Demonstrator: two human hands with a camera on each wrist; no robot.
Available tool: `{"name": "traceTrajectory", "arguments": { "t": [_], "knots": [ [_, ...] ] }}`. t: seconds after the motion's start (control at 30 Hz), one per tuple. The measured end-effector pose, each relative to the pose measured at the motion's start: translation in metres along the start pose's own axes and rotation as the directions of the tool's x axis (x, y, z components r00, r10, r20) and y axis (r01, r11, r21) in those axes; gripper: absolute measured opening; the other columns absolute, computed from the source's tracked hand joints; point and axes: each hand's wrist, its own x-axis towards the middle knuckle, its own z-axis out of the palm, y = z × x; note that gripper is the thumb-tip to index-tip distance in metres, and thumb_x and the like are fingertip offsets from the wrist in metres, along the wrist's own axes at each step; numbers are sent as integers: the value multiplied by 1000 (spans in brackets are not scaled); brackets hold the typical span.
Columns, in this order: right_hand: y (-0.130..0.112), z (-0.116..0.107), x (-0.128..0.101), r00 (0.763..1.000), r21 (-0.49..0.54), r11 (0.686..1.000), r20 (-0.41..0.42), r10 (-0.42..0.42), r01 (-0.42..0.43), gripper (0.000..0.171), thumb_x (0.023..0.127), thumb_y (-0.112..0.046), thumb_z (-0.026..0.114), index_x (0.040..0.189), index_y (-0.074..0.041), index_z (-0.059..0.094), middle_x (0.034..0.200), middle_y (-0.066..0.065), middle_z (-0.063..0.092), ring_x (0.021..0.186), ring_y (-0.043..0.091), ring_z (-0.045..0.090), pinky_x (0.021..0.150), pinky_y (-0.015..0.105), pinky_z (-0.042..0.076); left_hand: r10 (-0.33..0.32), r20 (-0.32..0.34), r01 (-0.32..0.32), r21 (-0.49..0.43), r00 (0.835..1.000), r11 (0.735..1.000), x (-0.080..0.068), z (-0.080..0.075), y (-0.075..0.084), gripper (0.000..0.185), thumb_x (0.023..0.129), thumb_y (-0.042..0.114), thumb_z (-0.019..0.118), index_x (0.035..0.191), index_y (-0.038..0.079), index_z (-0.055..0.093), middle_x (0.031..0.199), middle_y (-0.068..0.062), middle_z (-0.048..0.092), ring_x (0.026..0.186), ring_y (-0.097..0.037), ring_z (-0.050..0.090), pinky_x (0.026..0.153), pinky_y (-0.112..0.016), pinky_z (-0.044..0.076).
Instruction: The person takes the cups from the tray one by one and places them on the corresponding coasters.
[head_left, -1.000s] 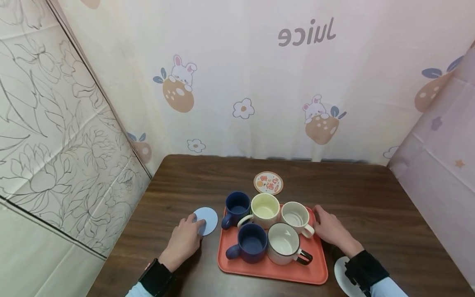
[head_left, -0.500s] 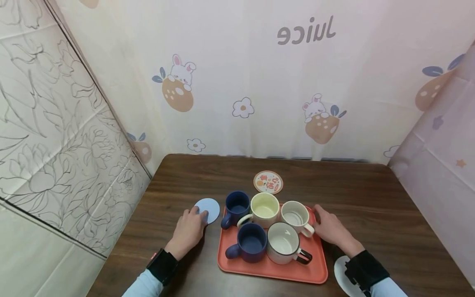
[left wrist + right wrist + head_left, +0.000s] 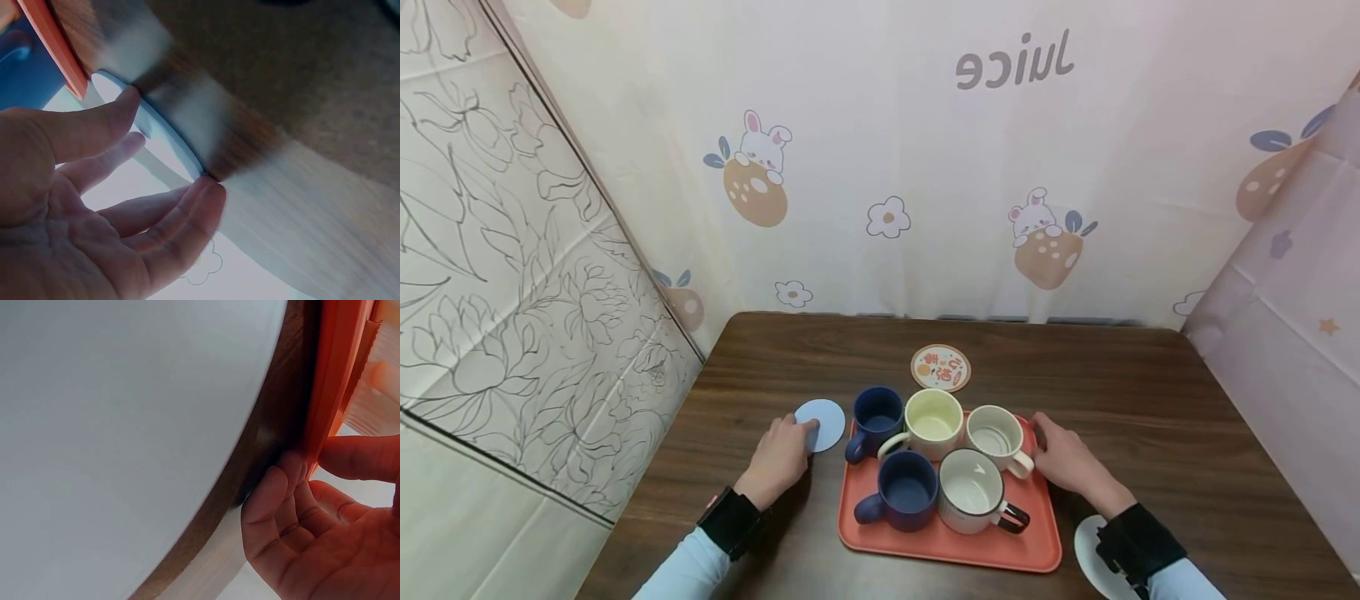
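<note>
My left hand [image 3: 778, 458] pinches a light blue round coaster [image 3: 829, 425] on the table, left of the tray. In the left wrist view the thumb is at one edge of the coaster [image 3: 167, 145] and fingertips reach its other edge. My right hand [image 3: 1071, 460] grips the right rim of an orange-red tray [image 3: 1043, 533], thumb over the rim and the other fingers curled outside. On the tray stand a rear navy mug [image 3: 878, 408], a front navy mug [image 3: 907, 490], a pale yellow mug [image 3: 934, 417], a cream mug [image 3: 995, 435] and a black-rimmed white mug [image 3: 972, 490].
A patterned round coaster [image 3: 941, 367] lies behind the tray. A white round coaster [image 3: 1087, 550] lies by the right wrist, partly covered by it. Printed curtain cloth [image 3: 887, 167] hangs at the back of the dark wooden table [image 3: 1120, 375].
My left hand has slid the light blue coaster away from me, up beside the rear navy mug, and its fingers have shifted on it. The right hand and tray stay where they were.
</note>
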Motion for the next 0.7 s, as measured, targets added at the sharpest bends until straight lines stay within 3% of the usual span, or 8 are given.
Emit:
{"name": "traceTrajectory", "arguments": {
  "t": [0.33, 0.7],
  "knots": [
    [-1, 1, 0, 1000, -11, 1000, -17, -16, 15, 38, 89, 2, 62, 127, 4, 54, 75, 7, 55, 62, 22, 55, 55, 37, 44, 72, -21, -71, 26, 997, 997, 16, 0, -2, 34, 91, 3, 80, 125, 5, 76, 105, -22, 69, 85, -31, 58, 76, -49, 57],
    [-5, 0, -4, 1000, 4, 1000, -16, -11, 11, 35, 93, 1, 63, 126, 3, 53, 78, 8, 54, 65, 22, 55, 56, 35, 44, 50, 1, -50, -26, 999, 998, 36, 1, -2, 38, 90, 6, 82, 127, 5, 75, 111, -22, 70, 94, -34, 60, 86, -52, 56]
  ]
}}
